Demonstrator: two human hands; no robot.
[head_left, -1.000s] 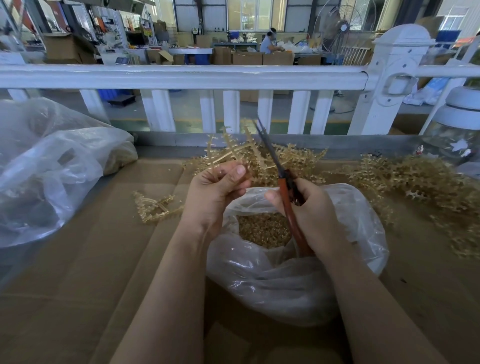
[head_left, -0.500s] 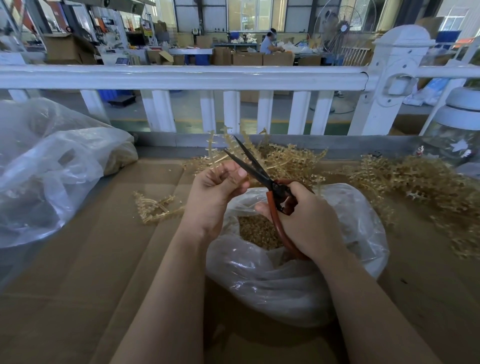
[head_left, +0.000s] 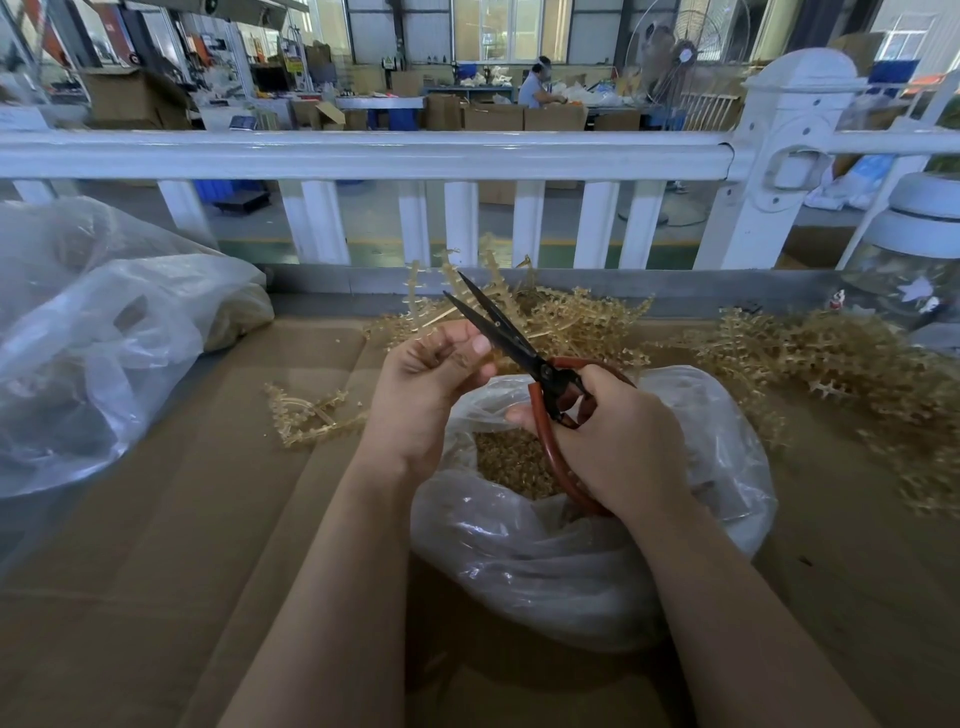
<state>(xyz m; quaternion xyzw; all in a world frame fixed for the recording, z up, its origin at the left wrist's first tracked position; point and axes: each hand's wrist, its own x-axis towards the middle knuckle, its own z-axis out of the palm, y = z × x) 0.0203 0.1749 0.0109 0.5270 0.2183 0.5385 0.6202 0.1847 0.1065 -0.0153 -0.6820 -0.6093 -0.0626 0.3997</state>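
The left hand is pinching a golden plastic sprue between thumb and curled fingers, just above the far rim of the clear plastic bag. The sprue is a thin stem with short, knobbly side twigs, and it is rising upright out of the fist. The right hand is gripping the scissors over the bag's mouth, with its fingers wrapped through the smooth, looping red handles. The long, matte black blades are standing apart in a narrow V and pointing away from the bag, their tips among the sprue's twigs.

The bag is sitting crumpled and glossy, and small golden pieces are lying inside it as a grainy heap. Behind the bag a spiky tangle of sprues is piling up, and a wider, bristly heap is spreading to the bag's right. To the bag's left a stripped sprue is lying flat on the dull brown cardboard.
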